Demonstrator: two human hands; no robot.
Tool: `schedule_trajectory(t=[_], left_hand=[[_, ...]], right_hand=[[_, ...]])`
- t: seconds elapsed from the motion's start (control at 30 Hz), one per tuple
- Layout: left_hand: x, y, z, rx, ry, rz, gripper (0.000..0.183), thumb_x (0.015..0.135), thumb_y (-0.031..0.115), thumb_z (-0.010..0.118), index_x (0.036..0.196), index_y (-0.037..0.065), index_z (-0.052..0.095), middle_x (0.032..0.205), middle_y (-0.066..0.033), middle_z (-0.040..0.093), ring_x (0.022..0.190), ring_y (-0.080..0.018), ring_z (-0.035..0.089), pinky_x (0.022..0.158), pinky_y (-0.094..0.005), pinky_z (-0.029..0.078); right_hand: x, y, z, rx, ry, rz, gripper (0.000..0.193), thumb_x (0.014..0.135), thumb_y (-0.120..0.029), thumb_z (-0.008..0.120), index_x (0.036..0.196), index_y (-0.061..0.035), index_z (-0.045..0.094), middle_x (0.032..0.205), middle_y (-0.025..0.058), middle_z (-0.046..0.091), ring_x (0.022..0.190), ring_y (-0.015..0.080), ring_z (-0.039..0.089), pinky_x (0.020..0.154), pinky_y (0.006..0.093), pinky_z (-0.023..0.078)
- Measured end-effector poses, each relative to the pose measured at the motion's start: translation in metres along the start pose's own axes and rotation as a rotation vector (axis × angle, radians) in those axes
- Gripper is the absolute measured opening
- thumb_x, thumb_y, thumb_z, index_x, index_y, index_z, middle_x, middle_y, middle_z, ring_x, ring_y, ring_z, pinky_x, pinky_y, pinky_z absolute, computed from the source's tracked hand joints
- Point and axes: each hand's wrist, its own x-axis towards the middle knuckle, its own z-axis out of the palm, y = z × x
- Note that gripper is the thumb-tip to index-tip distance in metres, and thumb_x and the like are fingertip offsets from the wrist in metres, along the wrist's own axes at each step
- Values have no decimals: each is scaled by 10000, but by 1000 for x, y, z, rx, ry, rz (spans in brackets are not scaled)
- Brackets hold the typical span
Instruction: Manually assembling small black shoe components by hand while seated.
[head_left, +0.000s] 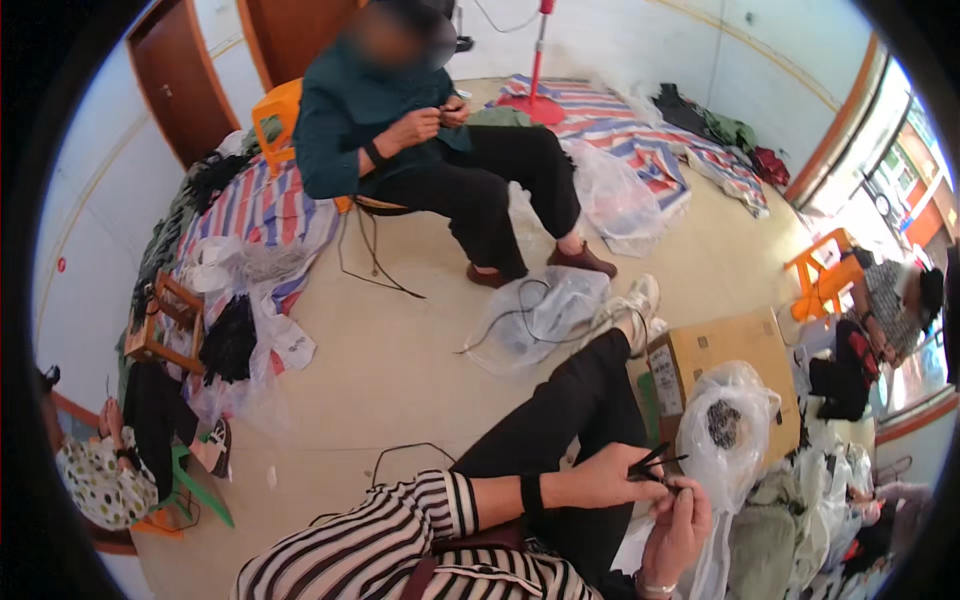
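Observation:
My left hand (605, 478), a black band round its wrist, is closed over my lap. Thin black strips (652, 458) stick out from between its fingers; whether they are cords or straps is too small to tell. Close beside it, fingertips nearly meeting, my right hand (676, 535) is closed in a pinch, with a bracelet on the wrist. What lies between its fingers is hidden. Just past my hands, a clear plastic bag (755, 400) holding a mass of small dark pieces (723, 424) rests on a cardboard box (725, 345).
Opposite me a person (410, 150) sits with both hands raised together. More people sit at the left (105, 470) and right (895, 310). Clear plastic (540, 315) and a black cord lie on the floor, near striped sheeting (255, 215). Grey-green cloth (775, 540) is heaped at the lower right.

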Motion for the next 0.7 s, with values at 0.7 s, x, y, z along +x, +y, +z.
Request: schedule_trajectory(t=[0.7], left_hand=[[-3, 31, -1, 140, 223, -154, 234, 878, 81, 571, 1103, 16, 577, 847, 41, 536, 806, -50, 475, 760, -215, 415]], right_hand=[[18, 27, 1, -520, 284, -434, 76, 817, 1, 577, 889, 2, 600, 782, 95, 566, 699, 187, 561, 620, 269, 439]])
